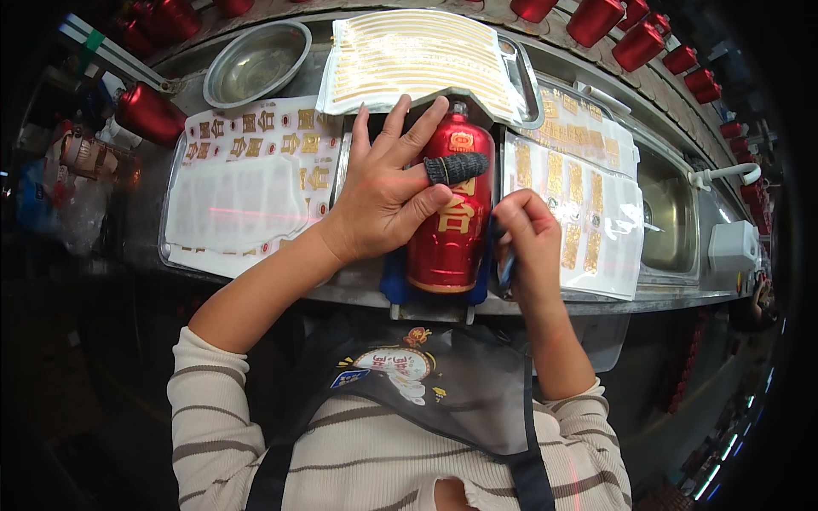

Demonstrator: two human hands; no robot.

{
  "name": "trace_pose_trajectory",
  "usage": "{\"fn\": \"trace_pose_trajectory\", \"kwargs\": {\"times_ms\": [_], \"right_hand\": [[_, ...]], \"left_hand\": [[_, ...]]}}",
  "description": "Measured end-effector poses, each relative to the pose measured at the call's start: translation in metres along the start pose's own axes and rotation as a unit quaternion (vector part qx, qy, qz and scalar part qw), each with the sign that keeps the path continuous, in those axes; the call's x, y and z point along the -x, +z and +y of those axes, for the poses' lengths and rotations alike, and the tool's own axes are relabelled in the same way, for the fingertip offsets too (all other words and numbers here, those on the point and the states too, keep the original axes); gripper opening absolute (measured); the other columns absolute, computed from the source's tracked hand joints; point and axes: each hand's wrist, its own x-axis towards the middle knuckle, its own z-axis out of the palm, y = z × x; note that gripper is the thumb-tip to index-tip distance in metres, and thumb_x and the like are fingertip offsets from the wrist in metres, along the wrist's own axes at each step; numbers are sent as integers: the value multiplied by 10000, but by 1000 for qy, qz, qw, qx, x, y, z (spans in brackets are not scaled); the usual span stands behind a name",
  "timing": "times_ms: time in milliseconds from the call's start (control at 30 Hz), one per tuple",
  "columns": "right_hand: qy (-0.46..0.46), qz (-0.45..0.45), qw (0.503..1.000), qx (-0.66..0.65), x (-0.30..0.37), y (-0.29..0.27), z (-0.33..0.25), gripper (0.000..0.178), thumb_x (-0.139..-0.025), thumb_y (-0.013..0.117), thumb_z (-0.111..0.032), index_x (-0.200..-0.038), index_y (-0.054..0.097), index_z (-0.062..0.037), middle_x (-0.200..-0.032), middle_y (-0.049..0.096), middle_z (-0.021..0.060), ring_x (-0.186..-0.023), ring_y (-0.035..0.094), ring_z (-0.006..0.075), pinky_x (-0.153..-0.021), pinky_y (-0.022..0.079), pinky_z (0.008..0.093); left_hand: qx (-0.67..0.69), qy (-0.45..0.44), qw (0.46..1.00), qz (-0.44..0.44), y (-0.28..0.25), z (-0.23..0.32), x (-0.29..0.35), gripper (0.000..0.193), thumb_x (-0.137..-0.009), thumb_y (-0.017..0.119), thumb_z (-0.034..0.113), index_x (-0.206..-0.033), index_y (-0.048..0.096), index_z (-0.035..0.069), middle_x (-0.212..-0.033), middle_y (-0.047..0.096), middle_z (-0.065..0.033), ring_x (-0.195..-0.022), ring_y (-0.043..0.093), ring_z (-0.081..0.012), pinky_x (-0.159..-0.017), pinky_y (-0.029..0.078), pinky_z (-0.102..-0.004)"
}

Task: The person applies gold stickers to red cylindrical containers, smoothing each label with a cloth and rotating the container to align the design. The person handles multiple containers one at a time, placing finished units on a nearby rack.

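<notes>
A shiny red bottle (434, 266) with gold characters and a gold emblem lies on a blue holder (395, 281) in front of me, its neck pointing away. My left hand (383, 183) is spread against the bottle's left side. A dark knitted finger cover (456, 168) on one of its fingers crosses the gold lettering. To the right of the bottle, my right hand (530, 234) has its fingers pinched together. Something narrow and dark bluish shows below those fingers, too hidden to name.
Decal sheets with gold characters (247, 128) lie on the left tray, more gold decal sheets (575, 204) on the right. Behind stand a sheet of gold strips (417, 55) and a metal bowl (258, 64). A sink (669, 217) is far right; several red bottles (594, 21) line the back.
</notes>
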Motion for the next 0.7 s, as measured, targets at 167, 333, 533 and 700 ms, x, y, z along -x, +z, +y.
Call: {"fn": "trace_pose_trajectory", "kwargs": {"times_ms": [167,333,533,700], "right_hand": [[-88,9,994,-61,-30,-20,-41,233,-909,617,-170,-1091,627,-24,-958,634,52,-868,614,103,-760,520,257],[-563,-85,707,419,-26,36,-70,248,-782,666,-9,-1017,608,-62,-888,617,88,-839,624,209,-752,526,296],[-544,-321,616,471,28,37,-35,219,-688,707,-116,-903,691,-75,-810,577,61,-919,596,281,-760,515,397],[-557,-101,699,437,21,17,-44,369,-584,742,75,-932,718,-46,-813,638,92,-741,611,301,-685,513,389]], "left_hand": [[-68,3,997,-43,-7,29,36,342,-979,514,470,-1098,751,253,-1613,269,-168,-1449,192,-526,-1063,40,-764],[30,-41,999,9,-10,47,72,356,-941,595,367,-1129,744,104,-1569,322,-245,-1450,260,-477,-1123,50,-683],[333,-328,868,170,-10,59,76,394,-1002,558,165,-1301,573,-91,-1468,476,-227,-1310,466,-176,-1030,391,-295],[519,-342,757,201,9,66,34,490,-978,641,152,-1366,451,-80,-1324,558,-153,-1184,543,-138,-1037,429,-285]]}}
